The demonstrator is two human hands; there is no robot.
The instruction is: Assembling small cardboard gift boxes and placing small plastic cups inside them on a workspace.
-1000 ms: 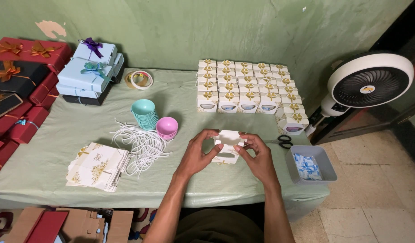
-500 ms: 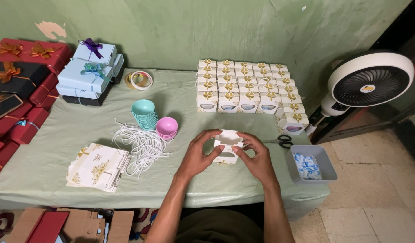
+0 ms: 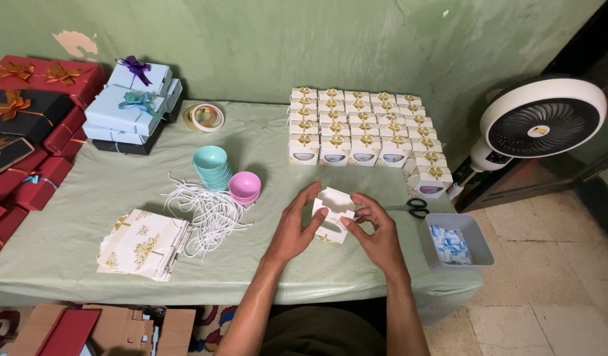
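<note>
Box (image 3: pixel 333 214), small white, half-folded, sits betw. both hands just right of pink bowls (image 3: pixel 244 187); left hand (image 3: pixel 296 227) & right hand (image 3: pixel 376 231) each grasp a side, equally near.

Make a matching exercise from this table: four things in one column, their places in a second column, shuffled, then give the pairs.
Things:
1. small white box
2. scissors
3. pink bowls
4. tape roll

Places:
A. beside the pale blue gift boxes
B. held between the left hand and right hand
C. next to the grey tray
D. right of the teal bowls

Pairs: 1-B, 2-C, 3-D, 4-A
</note>
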